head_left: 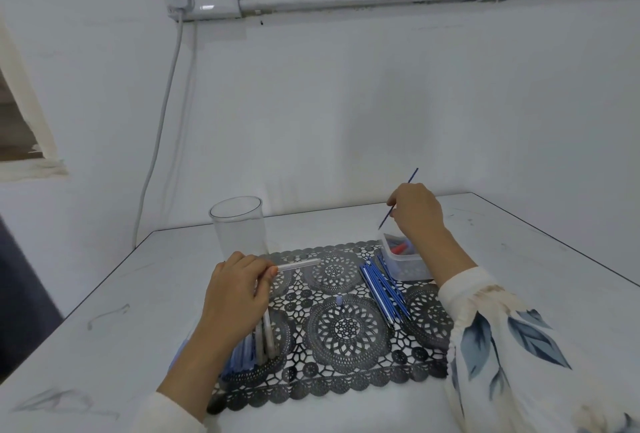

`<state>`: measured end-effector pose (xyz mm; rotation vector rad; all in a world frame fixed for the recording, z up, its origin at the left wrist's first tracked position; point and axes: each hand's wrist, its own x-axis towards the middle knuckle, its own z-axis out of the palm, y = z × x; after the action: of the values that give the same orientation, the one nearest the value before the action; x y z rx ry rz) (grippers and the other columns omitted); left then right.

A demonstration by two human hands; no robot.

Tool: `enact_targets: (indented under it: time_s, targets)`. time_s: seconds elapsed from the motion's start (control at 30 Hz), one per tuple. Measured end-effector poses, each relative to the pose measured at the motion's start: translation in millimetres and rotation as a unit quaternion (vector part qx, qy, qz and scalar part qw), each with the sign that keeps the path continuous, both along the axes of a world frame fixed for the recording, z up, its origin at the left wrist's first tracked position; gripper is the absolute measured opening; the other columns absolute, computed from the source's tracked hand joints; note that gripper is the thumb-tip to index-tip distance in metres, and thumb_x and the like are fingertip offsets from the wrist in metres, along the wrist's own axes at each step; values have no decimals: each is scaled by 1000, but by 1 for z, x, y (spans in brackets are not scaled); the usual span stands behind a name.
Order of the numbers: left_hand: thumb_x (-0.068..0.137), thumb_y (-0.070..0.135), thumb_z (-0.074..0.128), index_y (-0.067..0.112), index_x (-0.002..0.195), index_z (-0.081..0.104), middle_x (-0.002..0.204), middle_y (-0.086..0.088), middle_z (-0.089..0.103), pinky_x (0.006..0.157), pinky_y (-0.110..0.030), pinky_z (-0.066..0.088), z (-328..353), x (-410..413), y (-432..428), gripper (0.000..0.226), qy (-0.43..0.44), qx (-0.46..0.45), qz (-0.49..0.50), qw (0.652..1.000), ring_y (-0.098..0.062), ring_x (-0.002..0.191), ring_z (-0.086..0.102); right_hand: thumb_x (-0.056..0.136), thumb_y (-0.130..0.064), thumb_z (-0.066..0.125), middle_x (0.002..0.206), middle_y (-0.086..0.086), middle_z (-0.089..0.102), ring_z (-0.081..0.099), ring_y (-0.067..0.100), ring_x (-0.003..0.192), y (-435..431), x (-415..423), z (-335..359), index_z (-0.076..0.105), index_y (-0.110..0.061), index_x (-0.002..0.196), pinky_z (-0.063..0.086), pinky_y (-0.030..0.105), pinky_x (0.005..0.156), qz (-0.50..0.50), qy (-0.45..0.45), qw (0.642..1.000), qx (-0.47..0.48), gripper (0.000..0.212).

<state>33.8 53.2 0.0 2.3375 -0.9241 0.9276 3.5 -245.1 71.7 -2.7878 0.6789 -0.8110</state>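
the work here looks like putting pens together. the left hand (239, 290) pinches a clear pen barrel (299, 264) between thumb and curled fingers, and the barrel points to the right, low over the lace mat (346, 328). the right hand (417, 209) is closed around one thin blue refill (413, 175) and holds it tilted in the air, above the small plastic box (410, 268). refill and barrel are well apart, so i think the joining of this pair is not yet begun.

a row of blue refills (381, 285) lies on the mat just beside the box, so much work seems to be left. a pile of pens (256, 346) lies under the left wrist; i cannot tell if these are finished. the clear cup (239, 228) behind the left hand has nothing inside. a small cap (339, 300) lies alone in the middle of the mat.
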Motion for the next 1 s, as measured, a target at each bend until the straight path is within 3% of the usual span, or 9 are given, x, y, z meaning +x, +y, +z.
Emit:
enact_targets:
  time_s: [0.23, 0.33, 0.43, 0.5, 0.57, 0.7, 0.83, 1.0]
  targets:
    - [88, 38, 35, 22, 82, 67, 71, 14, 61, 63, -30, 35, -1, 0, -1, 36, 3, 1, -5, 1000, -11, 70, 46, 91, -33, 58, 103, 6, 55, 53, 22, 95, 10, -7, -2, 70, -15, 107, 40, 27, 69, 26, -28, 993, -108, 26]
    - [88, 39, 34, 22, 82, 67, 72, 13, 62, 63, -30, 35, -1, 0, -1, 37, 7, 2, -3, 1000, -13, 70, 47, 87, -23, 64, 96, 10, 59, 53, 26, 91, 24, -11, -21, 73, -8, 98, 40, 32, 73, 133, -80, 982, -111, 21]
    - [88, 39, 34, 22, 82, 67, 72, 13, 62, 63, -30, 36, -1, 0, -1, 38, 6, 3, -2, 1000, -14, 70, 48, 70, -8, 77, 80, 8, 64, 63, 27, 74, 38, -16, -46, 73, -4, 86, 50, 32, 54, 243, -83, 953, -158, 16]
    - [88, 39, 33, 22, 82, 67, 72, 13, 62, 63, -30, 35, -1, 0, -1, 38, 10, 2, -2, 1000, -13, 70, 48, 48, 2, 85, 71, 1, 65, 63, 18, 61, 44, -20, -57, 73, -11, 88, 43, 21, 43, 290, -75, 928, -221, 44]
    - [88, 40, 33, 22, 82, 67, 73, 13, 62, 63, -30, 35, -1, 0, -1, 39, 15, 0, -1, 1000, -13, 71, 47, 40, 7, 82, 68, -3, 64, 59, 14, 52, 48, -24, -59, 71, -18, 100, 30, 15, 44, 311, -68, 917, -241, 66]
    - [88, 42, 31, 23, 83, 66, 74, 14, 61, 66, -30, 33, -2, 0, 0, 40, 25, -4, -1, 1000, -12, 72, 46, 54, 15, 66, 76, -3, 67, 57, 14, 54, 49, -24, -62, 60, -24, 122, 25, 17, 49, 345, -105, 903, -233, 79]
    - [88, 43, 30, 23, 83, 66, 75, 14, 61, 68, -30, 33, -3, 0, -1, 42, 31, -1, 1, 1000, -12, 73, 46, 66, 9, 52, 86, -4, 69, 63, 16, 67, 46, -26, -70, 56, -28, 126, 37, 20, 52, 364, -104, 895, -235, 71]
    - [87, 43, 29, 22, 85, 67, 77, 13, 63, 67, -30, 32, -3, 0, -1, 43, 32, -6, 4, 999, -12, 74, 46, 54, 15, 69, 88, -5, 70, 65, 15, 70, 45, -23, -74, 59, -28, 124, 38, 22, 54, 354, -108, 899, -236, 83]
